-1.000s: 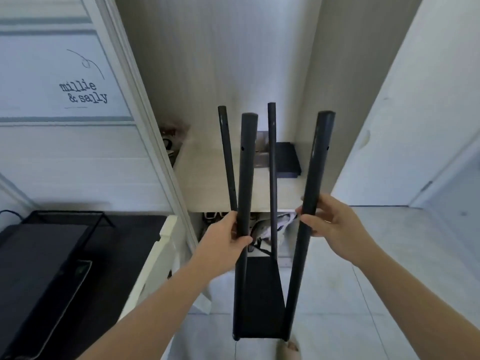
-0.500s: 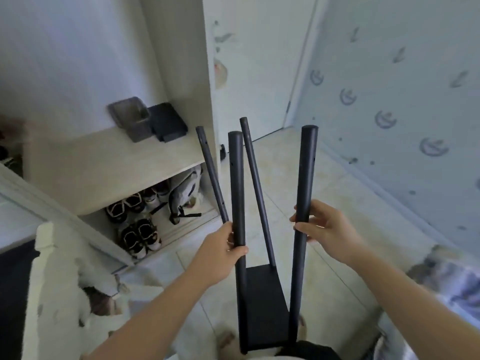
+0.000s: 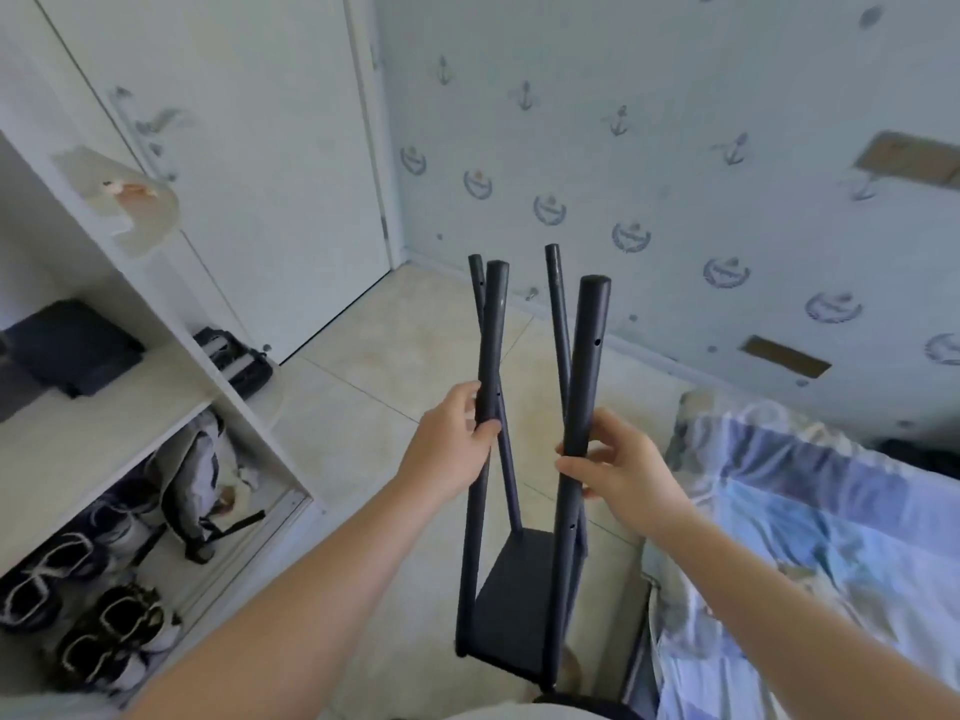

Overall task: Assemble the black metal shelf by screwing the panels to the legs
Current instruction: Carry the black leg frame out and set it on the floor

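A partly built black metal shelf stands upright in front of me: one black panel point(image 3: 519, 615) low down, with several black tube legs rising from its corners. My left hand point(image 3: 452, 449) grips the near left leg point(image 3: 491, 345) around its middle. My right hand point(image 3: 618, 465) holds the near right leg point(image 3: 582, 366), thumb and fingers wrapped round it. The two far legs point(image 3: 558, 314) lean behind them, and the far left one crosses behind the near left leg. Small screw holes show along the tubes.
A white cabinet point(image 3: 156, 324) stands at left, with shoes point(image 3: 104, 621) and a bag in its lower bay and dark items on its shelf. A white door point(image 3: 249, 148) and anchor-pattern wall lie ahead. A bed with blue bedding point(image 3: 810, 537) is at right. Beige tile floor lies between.
The view has swung right, from the cabinet to the door, wall and bed. The shelf frame has turned with it; both hands keep their hold on the near legs.
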